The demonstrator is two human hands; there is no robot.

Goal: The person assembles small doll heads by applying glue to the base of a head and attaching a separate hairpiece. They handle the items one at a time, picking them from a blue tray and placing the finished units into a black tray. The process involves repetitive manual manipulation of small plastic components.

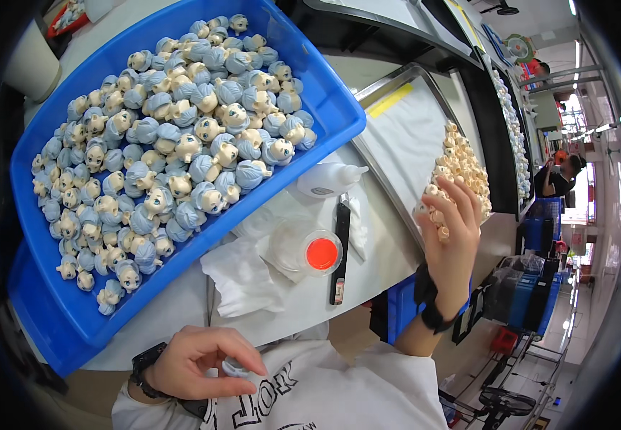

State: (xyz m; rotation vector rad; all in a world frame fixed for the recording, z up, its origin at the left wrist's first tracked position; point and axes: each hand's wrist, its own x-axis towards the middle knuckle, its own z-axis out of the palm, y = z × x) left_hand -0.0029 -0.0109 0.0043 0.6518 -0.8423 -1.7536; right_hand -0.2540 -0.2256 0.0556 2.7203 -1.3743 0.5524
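At the lower left, my left hand is curled around a small pale blue piece, of which only part shows between thumb and fingers. To the right, my right hand reaches over a metal tray lined with white sheet. Its fingers are apart and touch a heap of small cream-coloured hollow parts; no part is clearly held. A large blue bin on the left is full of doll heads with light blue hair and painted eyes.
Between bin and tray stand a white squeeze bottle, a clear round container with orange-red contents, a black cutter knife and crumpled white cloth. A black rack borders the tray. A person in black sits farther off.
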